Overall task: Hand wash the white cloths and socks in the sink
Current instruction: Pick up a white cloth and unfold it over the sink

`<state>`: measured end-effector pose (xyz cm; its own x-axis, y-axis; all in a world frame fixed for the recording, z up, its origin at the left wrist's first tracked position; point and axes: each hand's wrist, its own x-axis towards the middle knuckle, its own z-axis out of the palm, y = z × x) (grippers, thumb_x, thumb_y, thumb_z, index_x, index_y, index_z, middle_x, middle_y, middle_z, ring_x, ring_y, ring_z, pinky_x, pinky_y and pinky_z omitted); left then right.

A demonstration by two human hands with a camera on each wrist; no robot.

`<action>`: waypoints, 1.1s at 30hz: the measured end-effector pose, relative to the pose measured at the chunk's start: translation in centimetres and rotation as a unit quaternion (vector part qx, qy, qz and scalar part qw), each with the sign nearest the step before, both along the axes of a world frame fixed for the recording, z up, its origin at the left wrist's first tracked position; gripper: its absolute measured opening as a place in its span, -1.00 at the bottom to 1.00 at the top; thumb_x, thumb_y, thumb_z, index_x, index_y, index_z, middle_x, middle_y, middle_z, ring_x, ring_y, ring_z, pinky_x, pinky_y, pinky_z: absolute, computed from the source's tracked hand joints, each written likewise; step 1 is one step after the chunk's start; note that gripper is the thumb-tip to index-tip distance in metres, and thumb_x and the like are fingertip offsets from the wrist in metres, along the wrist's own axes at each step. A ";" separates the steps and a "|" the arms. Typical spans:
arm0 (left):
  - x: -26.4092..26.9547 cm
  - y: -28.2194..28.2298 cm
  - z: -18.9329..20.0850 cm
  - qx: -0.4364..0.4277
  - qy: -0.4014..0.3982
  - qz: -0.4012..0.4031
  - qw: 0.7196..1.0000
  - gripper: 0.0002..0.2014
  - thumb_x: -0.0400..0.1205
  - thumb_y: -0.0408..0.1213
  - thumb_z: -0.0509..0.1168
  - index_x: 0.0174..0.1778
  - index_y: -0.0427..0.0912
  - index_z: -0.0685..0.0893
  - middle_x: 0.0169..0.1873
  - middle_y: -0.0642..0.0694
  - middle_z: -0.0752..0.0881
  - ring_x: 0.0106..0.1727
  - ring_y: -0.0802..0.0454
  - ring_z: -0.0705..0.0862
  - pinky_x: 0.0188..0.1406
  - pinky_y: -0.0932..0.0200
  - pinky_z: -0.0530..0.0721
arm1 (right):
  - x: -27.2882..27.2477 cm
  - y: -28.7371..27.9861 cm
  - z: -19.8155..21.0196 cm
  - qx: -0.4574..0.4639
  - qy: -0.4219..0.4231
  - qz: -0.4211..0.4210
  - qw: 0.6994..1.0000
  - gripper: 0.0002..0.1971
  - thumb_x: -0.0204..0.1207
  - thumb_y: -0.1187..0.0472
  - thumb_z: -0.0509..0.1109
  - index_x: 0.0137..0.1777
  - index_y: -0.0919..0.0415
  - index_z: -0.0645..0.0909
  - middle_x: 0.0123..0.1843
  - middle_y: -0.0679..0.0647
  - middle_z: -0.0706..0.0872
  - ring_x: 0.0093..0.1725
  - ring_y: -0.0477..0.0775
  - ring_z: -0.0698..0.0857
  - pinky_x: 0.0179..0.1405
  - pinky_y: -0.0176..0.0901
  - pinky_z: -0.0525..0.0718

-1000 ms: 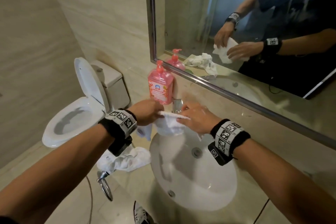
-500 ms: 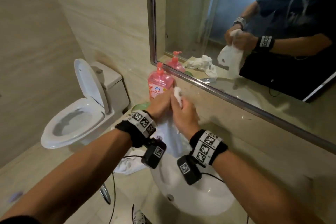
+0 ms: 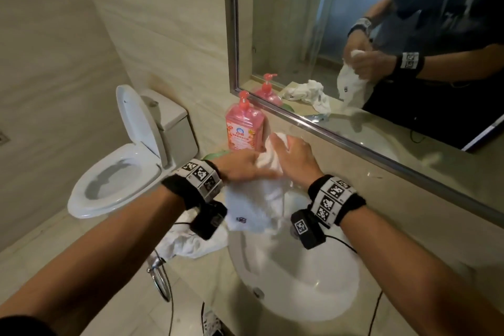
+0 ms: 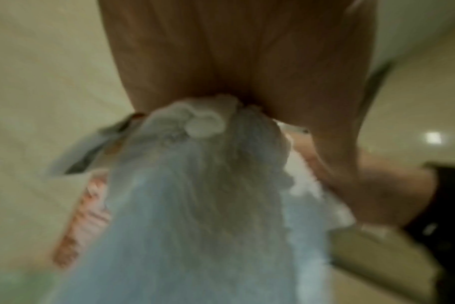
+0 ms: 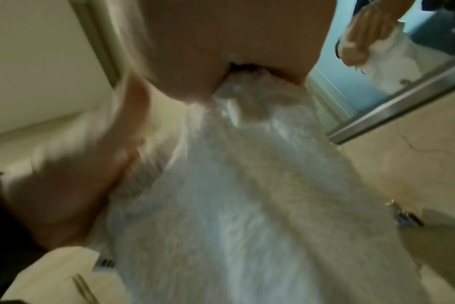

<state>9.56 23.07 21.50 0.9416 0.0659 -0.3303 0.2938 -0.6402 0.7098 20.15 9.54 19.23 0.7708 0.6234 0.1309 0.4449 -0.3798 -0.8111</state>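
A white cloth (image 3: 259, 199) with a small dark logo hangs over the far left rim of the white oval sink (image 3: 300, 281). My left hand (image 3: 242, 165) and right hand (image 3: 293, 157) both grip its bunched top and press together above the basin. In the left wrist view the cloth (image 4: 208, 195) drops from my curled left hand (image 4: 234, 72). The right wrist view shows the cloth (image 5: 247, 195) gathered in my right hand (image 5: 234, 51). More white cloths (image 3: 191, 244) lie crumpled on the counter left of the sink.
A pink pump soap bottle (image 3: 244, 128) stands on the counter just behind my hands, against the mirror (image 3: 354, 35). A toilet (image 3: 122, 161) with its lid up is at the left. A chrome towel ring (image 3: 161, 278) hangs off the counter's front edge.
A second ago my hands held the cloth stretched out between them over the sink. They came together and bunched it, and now sit slightly lower with the cloth hanging down.
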 end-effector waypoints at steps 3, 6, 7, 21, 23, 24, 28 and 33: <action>-1.0 2.7 -1.0 0.214 0.031 -0.076 0.973 -0.68 0.57 -0.06 0.47 0.15 -0.13 0.66 0.07 -0.11 0.74 0.11 -0.13 0.68 0.09 0.21 0.57 | 0.7 -1.5 0.0 -0.098 -0.033 0.140 0.985 -0.61 0.44 -0.33 0.45 0.00 -0.03 0.67 -0.22 -0.24 0.72 -0.26 -0.32 0.65 -0.35 -0.44 0.50; -2.0 4.9 -1.2 0.109 0.004 -0.059 0.992 -0.90 0.63 -0.19 0.44 -0.11 0.03 0.63 -0.24 0.16 0.67 -0.24 0.28 0.63 -0.31 0.59 0.42 | 2.0 -3.0 -1.4 -0.270 -0.131 0.203 0.932 -0.53 0.48 -0.19 0.52 0.24 0.11 0.67 0.07 0.01 0.77 -0.01 0.00 0.70 -0.06 -0.16 0.58; -2.1 5.2 -1.3 0.056 -0.012 -0.031 0.998 -0.94 0.65 -0.16 0.41 -0.07 0.00 0.66 -0.25 0.19 0.67 -0.32 0.40 0.60 -0.34 0.60 0.45 | 2.4 -3.7 -2.0 -0.267 -0.112 0.181 0.940 -0.62 0.52 -0.16 0.51 0.12 0.13 0.71 -0.02 0.06 0.79 -0.09 0.04 0.70 -0.11 -0.14 0.59; 2.0 -2.2 0.4 -0.294 -0.086 0.256 0.917 -0.44 0.76 0.08 0.14 0.24 -0.45 0.63 0.14 -0.51 0.70 0.16 -0.50 0.71 0.27 -0.38 0.66 | -2.5 2.1 0.1 0.143 0.158 -0.123 0.969 -0.57 0.67 -0.21 0.27 -0.15 0.13 0.69 -0.44 -0.06 0.75 -0.49 -0.21 0.72 -0.64 -0.40 0.52; 1.9 -1.9 0.6 -0.240 -0.103 0.267 0.928 -0.54 0.78 -0.02 0.11 0.11 -0.40 0.66 0.08 -0.44 0.74 0.14 -0.43 0.72 0.29 -0.31 0.66 | -3.5 2.4 -0.5 0.125 0.120 -0.103 0.979 -0.51 0.66 -0.26 0.26 -0.21 0.14 0.69 -0.47 -0.06 0.74 -0.51 -0.21 0.71 -0.65 -0.39 0.50; 2.0 -1.9 0.6 -0.206 -0.116 0.266 0.935 -0.62 0.79 -0.08 0.09 0.01 -0.34 0.65 0.02 -0.37 0.74 0.08 -0.36 0.72 0.26 -0.24 0.68 | -3.6 2.6 -0.9 0.121 0.114 -0.103 0.981 -0.49 0.65 -0.28 0.25 -0.23 0.15 0.69 -0.48 -0.08 0.74 -0.51 -0.21 0.71 -0.66 -0.38 0.50; 1.3 -2.2 0.8 -0.279 -0.069 0.201 0.937 -0.59 0.75 -0.04 0.16 0.15 -0.39 0.62 -0.05 -0.33 0.67 -0.12 -0.19 0.67 -0.05 -0.06 0.70 | -1.3 1.7 -0.3 0.097 0.171 -0.132 0.971 -0.52 0.65 -0.29 0.25 -0.15 0.13 0.68 -0.30 -0.03 0.77 -0.31 -0.06 0.78 -0.44 -0.24 0.65; -0.4 1.3 0.3 0.134 -0.003 -0.023 0.991 -0.49 0.50 0.14 0.49 0.23 -0.12 0.68 0.13 -0.12 0.76 0.11 -0.13 0.72 0.22 -0.02 0.66 | -0.1 -0.4 -0.6 0.014 0.055 0.019 0.998 -0.61 0.57 -0.25 0.40 -0.29 0.03 0.63 -0.41 -0.10 0.74 -0.41 -0.32 0.71 -0.53 -0.52 0.49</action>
<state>9.15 24.41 21.79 0.9476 0.1065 -0.3012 0.2556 -0.8183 0.5148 20.07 9.16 18.60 0.7572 0.6499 0.0647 0.3659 -0.3402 -0.8662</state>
